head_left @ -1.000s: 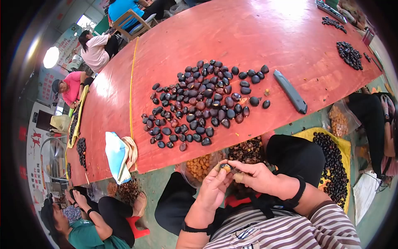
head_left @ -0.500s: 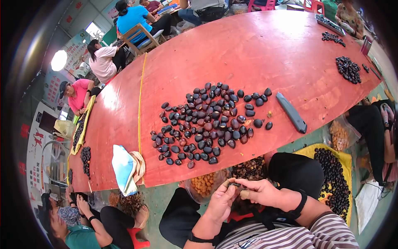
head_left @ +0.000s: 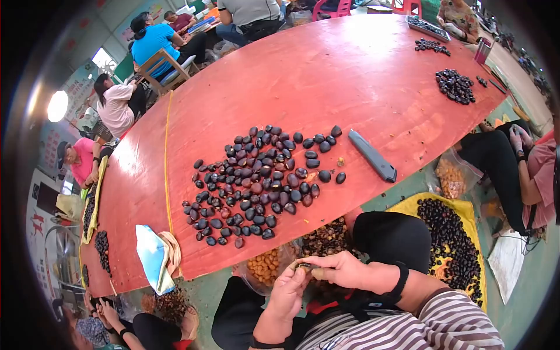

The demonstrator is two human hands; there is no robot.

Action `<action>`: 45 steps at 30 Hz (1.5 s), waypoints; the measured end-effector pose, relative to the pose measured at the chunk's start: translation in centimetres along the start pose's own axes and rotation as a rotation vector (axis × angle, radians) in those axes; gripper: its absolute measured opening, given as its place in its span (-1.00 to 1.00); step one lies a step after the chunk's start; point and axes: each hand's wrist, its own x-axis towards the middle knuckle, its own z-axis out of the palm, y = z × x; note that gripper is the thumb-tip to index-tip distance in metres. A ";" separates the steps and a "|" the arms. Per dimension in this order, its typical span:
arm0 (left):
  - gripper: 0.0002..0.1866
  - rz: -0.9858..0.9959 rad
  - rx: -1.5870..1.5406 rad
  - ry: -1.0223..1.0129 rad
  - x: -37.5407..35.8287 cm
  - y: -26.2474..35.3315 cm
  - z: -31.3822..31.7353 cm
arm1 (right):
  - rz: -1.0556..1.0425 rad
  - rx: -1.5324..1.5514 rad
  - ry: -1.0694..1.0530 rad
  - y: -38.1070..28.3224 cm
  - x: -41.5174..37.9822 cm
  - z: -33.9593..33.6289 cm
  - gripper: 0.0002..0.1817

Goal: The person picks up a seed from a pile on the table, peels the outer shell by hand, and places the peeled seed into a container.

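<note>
Both my hands meet at the lower middle, above my lap. My left hand (head_left: 287,287) pinches a small dark nut (head_left: 304,265) between thumb and fingers. From the right, my right hand (head_left: 338,269) closes its fingers on the same spot; what else it holds is hidden. A bag of peeled yellow kernels (head_left: 265,267) sits just beyond my left hand, with a heap of brown shells (head_left: 326,238) beside it. On the red table (head_left: 280,99) lies a wide pile of dark nuts (head_left: 256,169).
A grey box cutter (head_left: 372,156) and a folded cloth (head_left: 153,259) lie on the table. Right of my knee, a yellow cloth (head_left: 472,216) holds more dark nuts. Co-workers sit left, right and behind the table. A kernel bag (head_left: 452,175) stands at right.
The whole view has shifted, so the table and its contents appear farther left. My hands remain together at the small nut, with the fingers slightly rearranged.
</note>
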 end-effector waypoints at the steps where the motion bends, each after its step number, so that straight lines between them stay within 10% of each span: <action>1: -0.69 -0.012 0.036 -0.009 0.0 0.0 0.1 | 0.059 -0.008 -0.025 -0.2 -0.1 -0.3 -0.64; 11: -0.70 -0.185 0.435 -0.042 -0.9 2.2 -0.7 | 0.277 -0.001 -0.182 -0.6 0.2 -1.2 -0.70; 21: -0.76 -0.200 0.566 -0.004 -0.4 4.3 -0.6 | 0.051 0.178 -0.139 0.0 1.5 0.0 -0.79; 30: -0.70 -0.369 0.480 -0.165 -0.4 4.0 -0.3 | 0.022 -0.004 0.152 -0.5 2.4 -1.9 -0.72; 40: -0.57 -0.051 0.568 0.440 -0.5 3.6 -6.2 | 0.158 -0.354 0.114 2.5 1.9 -3.3 -0.62; 45: -0.73 0.196 0.671 0.397 -1.4 6.0 -2.9 | 0.178 -0.353 0.074 3.8 2.2 -3.8 -0.64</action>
